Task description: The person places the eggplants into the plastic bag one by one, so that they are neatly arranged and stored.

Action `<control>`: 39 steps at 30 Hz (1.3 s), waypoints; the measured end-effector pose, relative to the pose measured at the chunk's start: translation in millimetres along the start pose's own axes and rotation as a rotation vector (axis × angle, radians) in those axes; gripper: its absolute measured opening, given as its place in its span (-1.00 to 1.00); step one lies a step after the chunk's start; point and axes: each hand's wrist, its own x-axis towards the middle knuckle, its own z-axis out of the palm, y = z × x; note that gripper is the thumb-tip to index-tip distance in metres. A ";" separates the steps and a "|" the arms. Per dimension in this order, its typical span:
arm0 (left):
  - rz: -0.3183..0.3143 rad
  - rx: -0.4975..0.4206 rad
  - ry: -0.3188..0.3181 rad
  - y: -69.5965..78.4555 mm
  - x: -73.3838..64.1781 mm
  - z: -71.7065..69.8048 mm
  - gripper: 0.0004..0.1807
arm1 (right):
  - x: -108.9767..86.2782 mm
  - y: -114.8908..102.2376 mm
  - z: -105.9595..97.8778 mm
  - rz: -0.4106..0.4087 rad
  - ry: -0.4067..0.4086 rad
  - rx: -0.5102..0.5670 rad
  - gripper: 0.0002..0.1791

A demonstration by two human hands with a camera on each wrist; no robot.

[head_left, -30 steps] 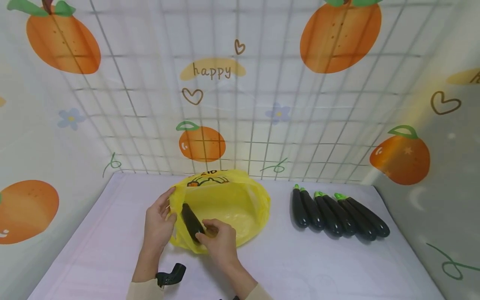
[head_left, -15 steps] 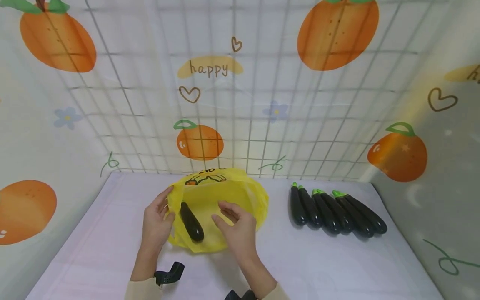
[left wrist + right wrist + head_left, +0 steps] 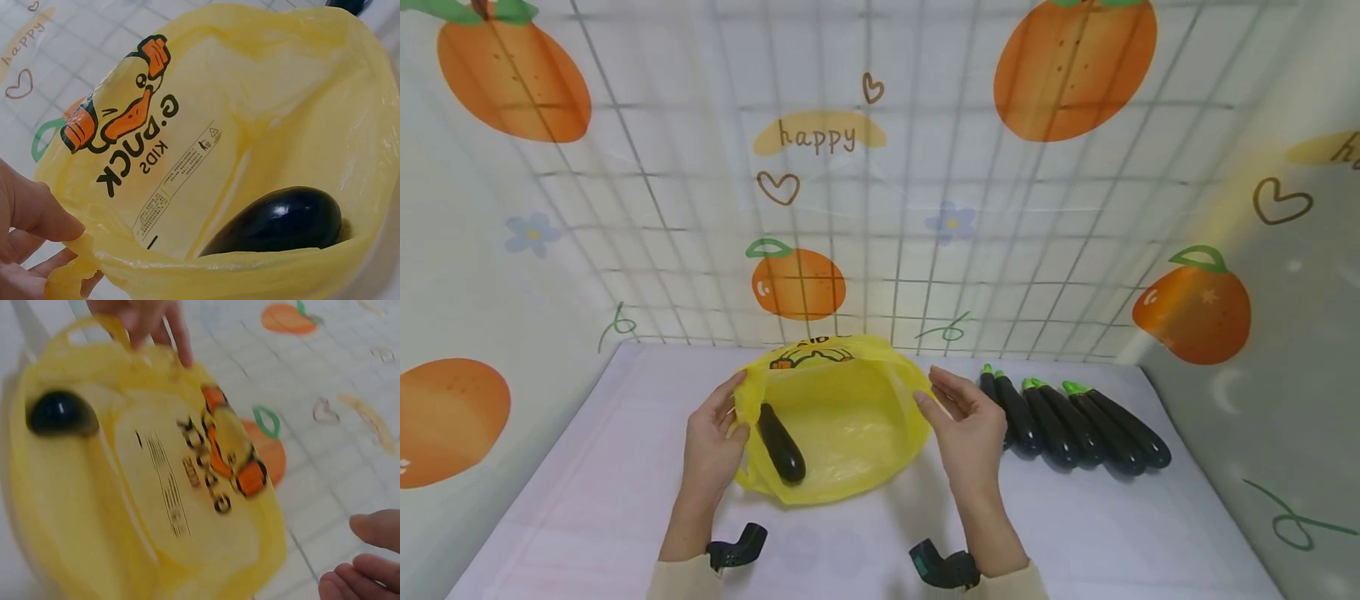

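My left hand (image 3: pixel 715 437) pinches the left rim of a yellow plastic bag (image 3: pixel 857 433), thumb on the near side in the left wrist view. The bag lies with its mouth spread toward me and has a duck print inside. One dark eggplant (image 3: pixel 781 446) rests against its left inner side, its rounded end showing in the left wrist view. My right hand (image 3: pixel 973 433) is just off the bag's right rim, holding nothing, with thumb and fingers apart. It overlaps the leftmost of several glossy eggplants (image 3: pixel 1060 429) with green stems.
The eggplant row lies fanned at the right of the white table (image 3: pixel 1060 542). A wire grid behind a cloth with orange prints (image 3: pixel 799 284) forms the back wall. Cloth walls stand on both sides. A black wrist camera (image 3: pixel 737 548) sits on each forearm.
My right hand let go of the eggplant inside the bag and moved right, out over the rim, toward the eggplant row. My left hand kept its hold on the bag.
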 end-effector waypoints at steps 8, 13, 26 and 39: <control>-0.017 -0.001 0.002 1.8 -0.9 -0.7 -0.15 | 13.6 12.4 -25.0 0.045 0.082 -0.109 -0.55; -0.022 -0.016 -0.003 1.7 -1.5 -1.4 -0.14 | 20.8 21.0 -37.1 0.104 0.106 -0.140 -0.53; -0.002 -0.029 -0.014 1.8 -2.8 -1.5 -0.13 | 31.1 49.7 -62.7 0.228 0.141 -0.183 -0.46; 0.009 -0.030 -0.015 3.5 -1.9 -0.4 -0.13 | 36.3 80.7 -73.6 0.257 0.119 -0.218 -0.47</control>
